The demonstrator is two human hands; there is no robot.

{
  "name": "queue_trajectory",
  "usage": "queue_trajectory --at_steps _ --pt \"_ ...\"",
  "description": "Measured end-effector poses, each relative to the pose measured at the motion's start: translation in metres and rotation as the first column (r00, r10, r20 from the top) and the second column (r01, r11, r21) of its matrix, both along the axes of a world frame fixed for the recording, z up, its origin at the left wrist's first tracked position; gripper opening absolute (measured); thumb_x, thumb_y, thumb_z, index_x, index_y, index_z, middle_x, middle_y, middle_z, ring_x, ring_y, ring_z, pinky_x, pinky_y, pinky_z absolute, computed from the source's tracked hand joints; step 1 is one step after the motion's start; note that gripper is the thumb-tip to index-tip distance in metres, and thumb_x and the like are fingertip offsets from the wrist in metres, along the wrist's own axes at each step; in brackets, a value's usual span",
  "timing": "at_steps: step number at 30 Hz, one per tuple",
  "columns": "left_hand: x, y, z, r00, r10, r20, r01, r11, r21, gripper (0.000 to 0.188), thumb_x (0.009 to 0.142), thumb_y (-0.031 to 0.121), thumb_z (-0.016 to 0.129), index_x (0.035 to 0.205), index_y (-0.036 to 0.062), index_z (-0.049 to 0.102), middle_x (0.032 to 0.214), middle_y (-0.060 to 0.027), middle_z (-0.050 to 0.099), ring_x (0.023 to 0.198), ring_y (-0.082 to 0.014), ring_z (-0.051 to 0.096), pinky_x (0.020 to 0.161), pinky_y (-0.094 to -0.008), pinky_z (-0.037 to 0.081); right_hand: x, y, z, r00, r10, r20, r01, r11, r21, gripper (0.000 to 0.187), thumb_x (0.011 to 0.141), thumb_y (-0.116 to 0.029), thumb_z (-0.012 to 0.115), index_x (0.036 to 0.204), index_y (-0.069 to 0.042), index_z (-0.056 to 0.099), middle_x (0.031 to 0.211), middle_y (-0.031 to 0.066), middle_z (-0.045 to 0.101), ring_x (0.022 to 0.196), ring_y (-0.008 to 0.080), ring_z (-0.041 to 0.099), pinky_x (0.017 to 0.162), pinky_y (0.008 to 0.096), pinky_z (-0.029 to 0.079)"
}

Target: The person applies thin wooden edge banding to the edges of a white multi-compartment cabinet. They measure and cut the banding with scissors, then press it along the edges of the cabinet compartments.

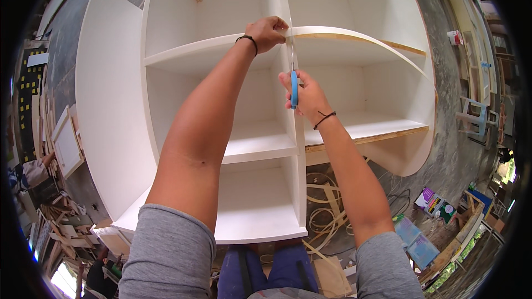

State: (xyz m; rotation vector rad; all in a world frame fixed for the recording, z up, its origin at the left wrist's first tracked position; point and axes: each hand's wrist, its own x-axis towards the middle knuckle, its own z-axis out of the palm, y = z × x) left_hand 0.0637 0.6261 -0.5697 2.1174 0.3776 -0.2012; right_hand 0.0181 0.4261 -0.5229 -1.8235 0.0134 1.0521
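Note:
My left hand (268,33) pinches a white edging strip (339,31) where the middle shelf meets the upright divider of a white cabinet (299,188). From there the strip runs right along the shelf's front and bows away from it toward the cabinet's right side. In my right hand (308,95) is a pair of scissors (294,89) with blue handles. Its blades point away from me, upright in view, and cross the strip just right of my left fingers. Whether the blades are closed on it is too fine to see.
A loose white panel (113,105) stands left of the cabinet. Coils of pale strip (328,210) lie on the floor below right. A purple container (427,201), a blue stool (474,115) and scrap wood are farther right. Another person's hand (47,159) shows at far left.

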Motion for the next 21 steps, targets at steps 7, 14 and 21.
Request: queue_trajectory --at_steps 7,14,21 --pt "-0.002 0.006 -0.011 0.997 0.018 0.071 -0.012 0.995 -0.097 0.043 0.077 0.018 0.073 0.113 -0.0002 0.062 0.117 -0.016 0.063 0.114 -0.0258 0.058 0.097 -0.0351 0.046 0.021 0.02 0.013 1.0 0.02 0.021 -0.018 0.994 -0.106 0.068 0.078 -0.062 0.069 0.112 -0.004 0.058 0.07 0.0014 0.055 0.054 0.0093 0.055 0.048 0.026 0.04" --pt "-0.003 0.005 -0.02 0.991 0.059 0.12 -0.041 0.988 -0.152 0.041 0.077 0.02 0.073 0.112 0.0009 0.063 0.113 -0.0142 0.065 0.111 -0.025 0.06 0.096 -0.0342 0.047 0.026 0.02 0.022 0.998 0.051 0.036 -0.045 0.99 -0.13 0.065 0.077 -0.063 0.069 0.106 -0.006 0.058 0.067 -0.0002 0.051 0.051 0.0081 0.051 0.046 0.0254 0.038" --pt "-0.008 0.006 -0.022 0.983 0.096 0.157 -0.065 0.979 -0.193 0.038 0.076 0.02 0.072 0.111 0.0051 0.066 0.113 -0.0125 0.067 0.11 -0.0249 0.062 0.096 -0.0344 0.048 0.021 0.025 0.028 0.991 0.099 0.093 -0.083 0.983 -0.165 0.06 0.077 -0.062 0.068 0.098 -0.007 0.058 0.066 0.0004 0.051 0.051 0.0087 0.051 0.049 0.0248 0.04"
